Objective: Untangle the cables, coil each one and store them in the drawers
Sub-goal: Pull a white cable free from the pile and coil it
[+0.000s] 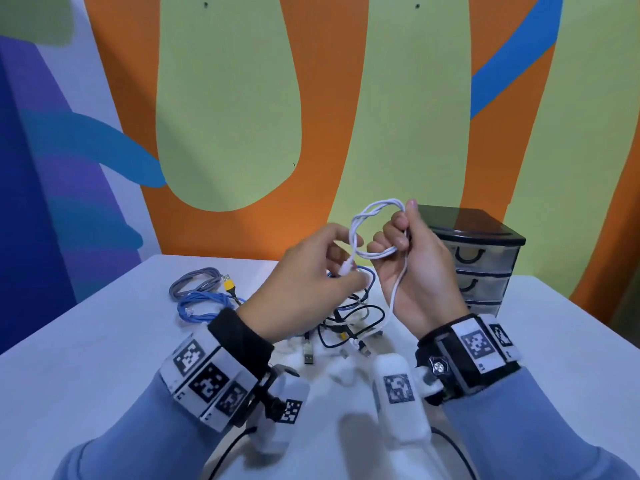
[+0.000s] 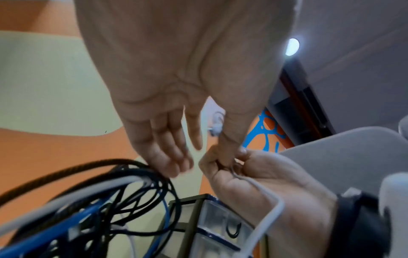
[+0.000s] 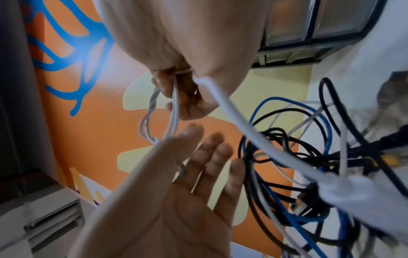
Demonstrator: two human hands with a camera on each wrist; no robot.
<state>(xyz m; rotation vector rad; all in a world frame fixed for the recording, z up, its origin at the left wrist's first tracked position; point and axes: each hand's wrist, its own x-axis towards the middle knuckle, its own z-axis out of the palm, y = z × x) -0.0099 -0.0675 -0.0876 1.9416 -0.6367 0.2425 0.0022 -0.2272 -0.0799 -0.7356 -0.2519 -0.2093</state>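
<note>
The table (image 1: 104, 341) carries the whole job, and the drawer unit (image 1: 485, 258) stands at its far right with all its drawers closed, so nothing can be stored until one is pulled out. That takes a free hand, and both are busy with the coil.

In the middle of the table lies the tangle (image 1: 349, 317) of black, blue and white leads. The tail of the white cable (image 1: 375, 216) hangs from the raised loops down toward that heap (whether its far end is caught in it I cannot tell). If it is caught, further winding would drag the heap or tighten a knot.

The right hand (image 1: 415, 268) is curled round the white loops, holding them above the table. The loops look twisted on each other, so a slack grip could let them spring apart.

The left hand (image 1: 311, 278) pinches the white plug end beside the coil, its other fingers spread loose. A slip there would undo the last turn.

At far left a grey cable (image 1: 194, 280) and a blue cable (image 1: 204, 306) lie coiled, still outside the drawers.
</note>
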